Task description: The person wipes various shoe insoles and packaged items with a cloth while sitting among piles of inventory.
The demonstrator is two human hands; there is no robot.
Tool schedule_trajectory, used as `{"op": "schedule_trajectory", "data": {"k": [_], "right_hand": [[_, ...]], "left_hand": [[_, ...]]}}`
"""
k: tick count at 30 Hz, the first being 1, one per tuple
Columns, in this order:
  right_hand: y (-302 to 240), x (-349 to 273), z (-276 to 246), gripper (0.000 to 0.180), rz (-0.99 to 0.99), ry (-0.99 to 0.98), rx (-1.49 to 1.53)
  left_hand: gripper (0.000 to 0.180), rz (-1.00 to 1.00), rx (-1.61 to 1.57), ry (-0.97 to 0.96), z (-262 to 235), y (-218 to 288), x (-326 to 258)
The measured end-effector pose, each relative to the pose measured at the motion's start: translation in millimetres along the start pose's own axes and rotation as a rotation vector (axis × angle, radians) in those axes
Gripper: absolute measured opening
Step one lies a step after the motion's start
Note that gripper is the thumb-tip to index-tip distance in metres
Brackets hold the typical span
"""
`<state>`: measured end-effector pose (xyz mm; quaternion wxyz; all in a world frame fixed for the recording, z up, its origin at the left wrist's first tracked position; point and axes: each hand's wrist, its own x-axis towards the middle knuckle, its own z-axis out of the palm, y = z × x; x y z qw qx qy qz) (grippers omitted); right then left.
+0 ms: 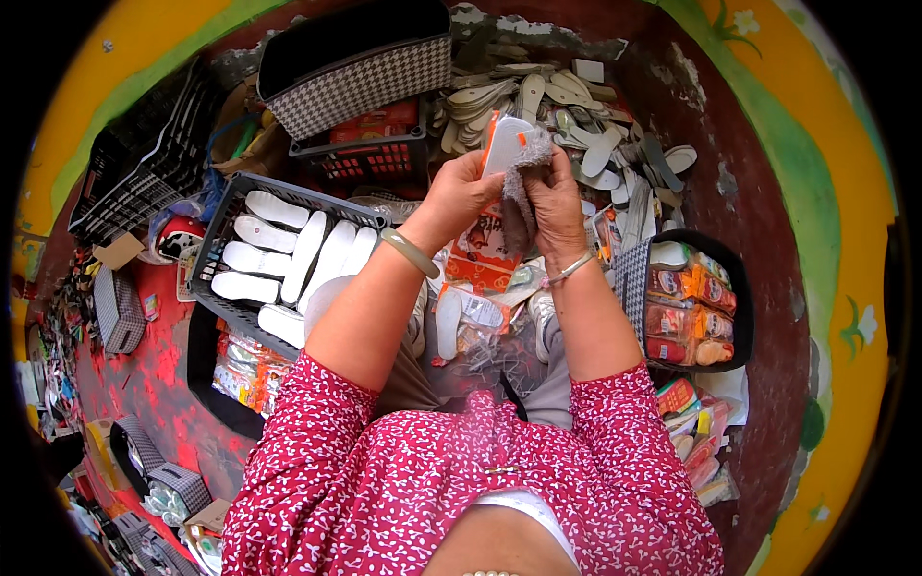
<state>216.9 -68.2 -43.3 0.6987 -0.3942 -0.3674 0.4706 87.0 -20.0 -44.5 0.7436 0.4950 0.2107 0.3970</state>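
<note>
Above my lap, my left hand [455,200] is closed on a pale insole [506,146] with an orange edge along its left side; I cannot tell whether that edge is a card or packaging. My right hand [558,209] grips a crumpled grey cloth [519,204], whose upper part touches the right side of the insole. The cloth hangs down below the fingers. Beneath my hands lie an orange-red printed package [480,264] and a loose pale insole [448,324].
White insoles [256,232] fill a dark crate [219,230] at the left. Many loose insoles [600,149] are piled at the far right. A checked basket [629,283] of orange packets stands to the right. Another checked box [360,86] rests on a black crate [360,161].
</note>
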Motion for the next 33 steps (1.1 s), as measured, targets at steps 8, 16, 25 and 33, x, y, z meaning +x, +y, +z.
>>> {"op": "schedule_trajectory", "data": {"k": [8,16,25,33], "right_hand": [[9,8,-11,0.013,-0.087,0.261,-0.008],[7,6,-5,0.020,-0.066,0.357,0.061],[-35,45,-110,0.032,0.091,0.166,0.299],[-19,13,-52,0.076,0.342,-0.008,0.377]], "left_hand": [[0.027,-0.048,0.178,-0.076,9,-4,0],[0.028,-0.069,0.226,-0.105,9,1,-1],[0.027,-0.102,-0.089,-0.007,-4,18,-7],[0.027,-0.006,-0.037,0.047,-3,17,0]]}}
